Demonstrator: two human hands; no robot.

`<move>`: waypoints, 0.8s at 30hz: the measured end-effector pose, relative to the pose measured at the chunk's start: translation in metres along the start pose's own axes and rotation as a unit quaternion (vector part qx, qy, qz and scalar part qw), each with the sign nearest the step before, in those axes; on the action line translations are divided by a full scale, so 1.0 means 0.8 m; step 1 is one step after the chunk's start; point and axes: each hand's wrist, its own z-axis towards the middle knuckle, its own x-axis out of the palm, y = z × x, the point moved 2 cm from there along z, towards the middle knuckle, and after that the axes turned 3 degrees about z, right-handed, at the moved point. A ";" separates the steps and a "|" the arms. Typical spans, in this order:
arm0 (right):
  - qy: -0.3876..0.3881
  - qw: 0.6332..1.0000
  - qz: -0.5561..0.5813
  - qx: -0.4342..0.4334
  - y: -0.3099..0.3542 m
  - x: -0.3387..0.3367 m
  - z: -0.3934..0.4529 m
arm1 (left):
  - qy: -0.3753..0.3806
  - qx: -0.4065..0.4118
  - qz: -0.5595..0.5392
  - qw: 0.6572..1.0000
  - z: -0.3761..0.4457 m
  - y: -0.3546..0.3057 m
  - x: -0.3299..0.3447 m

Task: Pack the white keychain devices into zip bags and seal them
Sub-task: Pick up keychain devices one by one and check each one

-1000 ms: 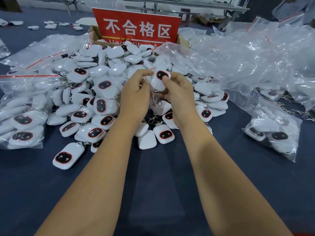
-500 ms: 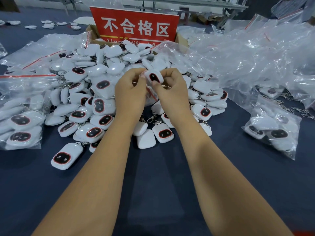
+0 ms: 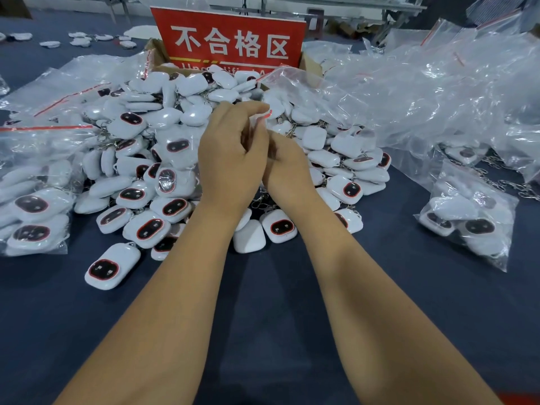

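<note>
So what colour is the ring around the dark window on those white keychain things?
Red, clearest in the head view on the lone white plastic keychain device nearest the camera.

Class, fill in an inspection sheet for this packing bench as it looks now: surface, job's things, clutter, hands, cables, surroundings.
Surface: dark blue cloth, bare near the person.
Job's things: heap of white keychain devices; small zip bag with red strip, pinched between both hands; filled bags at left and right.
Clutter: loose pile of empty zip bags; loose chains at right.
Hands: left hand and right hand pressed together on the small bag.
Cables: nothing seen.
Surroundings: red sign on a cardboard box; metal table legs behind.
</note>
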 end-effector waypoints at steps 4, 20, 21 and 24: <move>-0.055 0.998 0.016 0.022 -0.002 -0.001 0.003 | 0.012 -0.001 -0.009 1.000 -0.003 -0.005 0.003; 0.075 0.977 0.187 0.074 0.000 0.003 0.005 | -0.002 -0.064 -0.022 0.998 -0.004 -0.005 0.004; 0.058 0.979 0.178 0.077 0.001 -0.001 0.006 | 0.006 -0.076 -0.025 0.997 -0.003 -0.002 0.005; -0.031 0.982 0.154 0.106 -0.001 -0.013 0.014 | -0.002 -0.118 -0.034 0.992 0.001 0.007 0.003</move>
